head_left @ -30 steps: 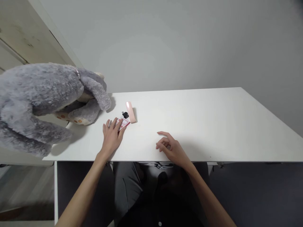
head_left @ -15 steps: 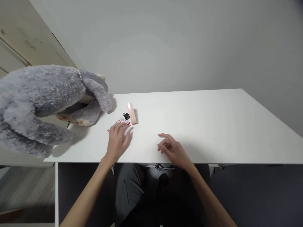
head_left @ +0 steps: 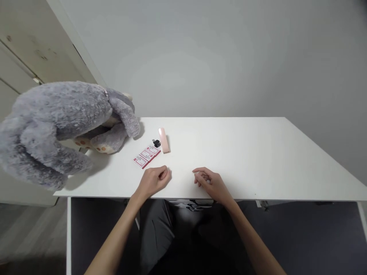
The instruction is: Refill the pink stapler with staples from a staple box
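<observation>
My left hand [head_left: 153, 180] rests on the white table [head_left: 243, 152] near its front edge, fingers curled into a loose fist with nothing visible in it. A little beyond it lie small red-and-white boxes [head_left: 146, 156] in a row. A pink stapler [head_left: 164, 140] and a small black clip [head_left: 156, 143] sit just behind them. My right hand [head_left: 210, 183] lies on the table to the right, fingers curled loosely inward, holding nothing that I can see.
A large grey plush toy [head_left: 63, 122] fills the table's left end and overhangs its edge. A plain wall stands behind the table. A pale cupboard door [head_left: 25, 57] is at the far left. My lap shows under the table's front edge.
My left hand has drawn back from the red-and-white boxes toward the table's front edge and curled closed, leaving the boxes uncovered. The right hand has barely moved.
</observation>
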Available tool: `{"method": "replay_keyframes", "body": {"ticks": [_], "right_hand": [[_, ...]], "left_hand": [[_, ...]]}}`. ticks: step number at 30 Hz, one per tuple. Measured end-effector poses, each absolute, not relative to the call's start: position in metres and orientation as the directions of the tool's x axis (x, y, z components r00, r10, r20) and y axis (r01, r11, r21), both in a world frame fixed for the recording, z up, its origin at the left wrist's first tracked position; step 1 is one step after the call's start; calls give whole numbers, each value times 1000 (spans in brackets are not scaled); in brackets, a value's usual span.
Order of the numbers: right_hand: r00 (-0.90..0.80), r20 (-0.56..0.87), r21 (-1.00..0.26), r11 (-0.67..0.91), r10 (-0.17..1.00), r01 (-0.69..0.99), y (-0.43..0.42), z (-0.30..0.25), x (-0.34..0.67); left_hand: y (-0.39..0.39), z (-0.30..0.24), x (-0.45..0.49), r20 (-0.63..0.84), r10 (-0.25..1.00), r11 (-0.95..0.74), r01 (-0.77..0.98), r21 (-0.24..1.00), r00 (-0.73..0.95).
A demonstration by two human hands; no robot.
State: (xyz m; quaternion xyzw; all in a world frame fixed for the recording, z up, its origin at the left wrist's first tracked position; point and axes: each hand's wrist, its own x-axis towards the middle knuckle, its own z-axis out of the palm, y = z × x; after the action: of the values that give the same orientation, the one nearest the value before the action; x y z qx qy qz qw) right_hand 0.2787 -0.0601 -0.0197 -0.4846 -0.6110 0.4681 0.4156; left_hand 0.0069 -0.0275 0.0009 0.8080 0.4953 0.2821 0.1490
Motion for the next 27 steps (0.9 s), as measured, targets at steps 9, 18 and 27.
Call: {"method": "replay_keyframes", "body": {"ticks": [9,18,27], "right_hand": [[-158,36,-936,89,987,342,-45,-18,264],[-162,29,-899,96,986,428,-15,-21,244],[-158,49,-892,114,986,438,-4,-24,236]], "left_hand": [[-25,3,4,301,916,-397,696,599,264],[-24,0,1,283,938,-340,684,646,200],[-23,-1,-1,268,945,-321,668,671,186]]}}
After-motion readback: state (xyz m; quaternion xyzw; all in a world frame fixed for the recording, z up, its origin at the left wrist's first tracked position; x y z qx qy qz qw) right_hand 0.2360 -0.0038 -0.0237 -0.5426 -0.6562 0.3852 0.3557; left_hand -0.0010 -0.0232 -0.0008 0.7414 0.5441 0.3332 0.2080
